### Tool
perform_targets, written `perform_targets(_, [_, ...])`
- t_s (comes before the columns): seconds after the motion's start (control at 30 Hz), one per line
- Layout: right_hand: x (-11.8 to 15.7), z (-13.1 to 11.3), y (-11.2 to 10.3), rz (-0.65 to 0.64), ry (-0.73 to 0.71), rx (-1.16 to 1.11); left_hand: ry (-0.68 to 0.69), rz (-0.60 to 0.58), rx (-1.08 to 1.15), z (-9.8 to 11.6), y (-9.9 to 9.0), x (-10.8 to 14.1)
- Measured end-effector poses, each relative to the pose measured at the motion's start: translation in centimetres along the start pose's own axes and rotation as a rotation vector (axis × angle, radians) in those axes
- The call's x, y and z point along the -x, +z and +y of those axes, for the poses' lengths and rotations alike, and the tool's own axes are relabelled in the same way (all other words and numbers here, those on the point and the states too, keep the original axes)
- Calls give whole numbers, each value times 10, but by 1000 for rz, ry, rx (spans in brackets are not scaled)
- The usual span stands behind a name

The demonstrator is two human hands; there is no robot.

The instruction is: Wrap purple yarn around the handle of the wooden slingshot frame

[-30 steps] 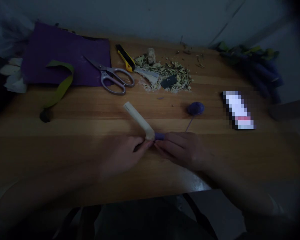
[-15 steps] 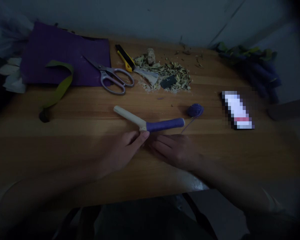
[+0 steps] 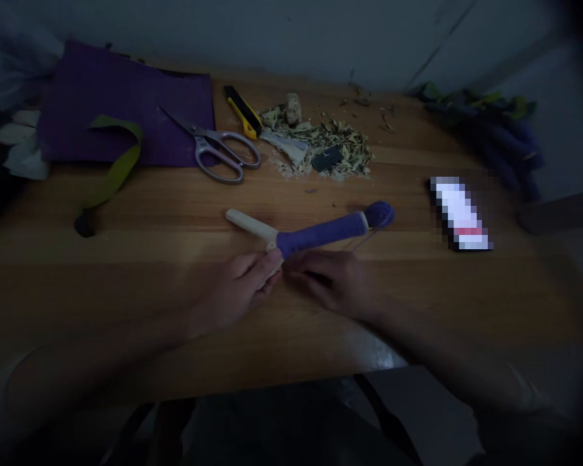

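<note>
A forked wooden stick [image 3: 252, 225] has one pale bare arm and one arm wrapped in purple cord [image 3: 323, 234]. My left hand [image 3: 243, 281] is closed round the stick just below the fork. Close by on the right, my right hand [image 3: 337, 278] has its fingers pressed together under the wrapped arm. A thin purple thread runs from near that hand up to a small purple ball [image 3: 381, 213], which lies behind the tip of the wrapped arm. What the right fingertips pinch is too dark and small to tell.
Behind lie scissors [image 3: 221, 155], a yellow and black cutter [image 3: 243, 111], a heap of shavings [image 3: 347, 145] and a purple sheet [image 3: 126, 110] with a green strip [image 3: 121, 171]. A phone [image 3: 460, 213] and purple bundle [image 3: 505, 139] lie right.
The stick has turned and tilted, its wrapped arm now reaching further up and right, in front of the ball. My right hand has shifted slightly, its fingers a little higher.
</note>
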State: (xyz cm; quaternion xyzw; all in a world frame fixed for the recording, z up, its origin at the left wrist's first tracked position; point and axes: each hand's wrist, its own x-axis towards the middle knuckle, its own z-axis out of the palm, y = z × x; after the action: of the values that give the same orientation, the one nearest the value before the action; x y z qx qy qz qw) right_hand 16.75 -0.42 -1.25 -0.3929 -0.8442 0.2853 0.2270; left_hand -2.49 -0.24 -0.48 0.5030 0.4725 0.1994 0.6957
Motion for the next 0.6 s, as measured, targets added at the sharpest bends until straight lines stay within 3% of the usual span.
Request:
perform_targets(0.2, [-5, 0, -3, 9, 256, -298, -21, -165, 43, 4, -3, 2])
perform_targets(0.33, [-9, 6, -13, -99, 320, -467, -8, -286, -58, 6, -6, 3])
perform_targets(0.4, [-11, 10, -17, -121, 307, -512, 59, -280, -253, 8, -9, 3])
perform_targets(0.53, [-12, 17, -24, -215, 281, -477, 267, -229, -897, 10, -10, 3])
perform_targets(0.6, [-11, 19, -28, -250, 262, -452, 293, -212, -1079, 10, -8, 3])
